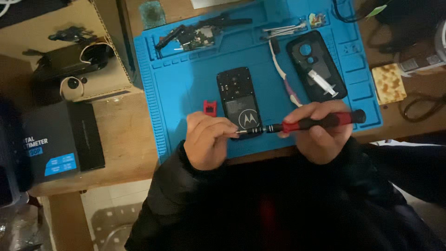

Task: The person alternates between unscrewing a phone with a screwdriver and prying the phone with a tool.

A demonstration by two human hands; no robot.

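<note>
**Two hands and a red screwdriver over an open phone**

Dark sleeves (278,204) fill the bottom of my view, closest to the camera. Out of them come both hands. My right hand (320,132) is closed around the red and black screwdriver (306,123), which lies sideways with its thin tip pointing left. My left hand (209,139) is curled, and its fingertips (230,131) pinch right at the tip of the tool. Something tiny may sit between those fingers, but I cannot tell from here.

Just behind the tip lies the open phone (239,100), black, flat on its face, with its back cover off. It rests near the front edge of the blue work mat (186,83), between my two hands. A small red piece (210,108) sits just beside the phone on its left.

To the right of the phone lies a white and pink toothbrush (283,74). Next to that is the black back cover (316,65), and a small clear syringe (322,82) lies on top of it. At the far side of the mat I see a green circuit board with black parts (195,37) and some silver tweezers (283,30).

Off the mat, on the wooden desk (125,135), a yellow sponge (389,82) sits on the right. On the left are a cardboard box (93,79) with dark gear inside and a black box with a blue label (51,144).
</note>
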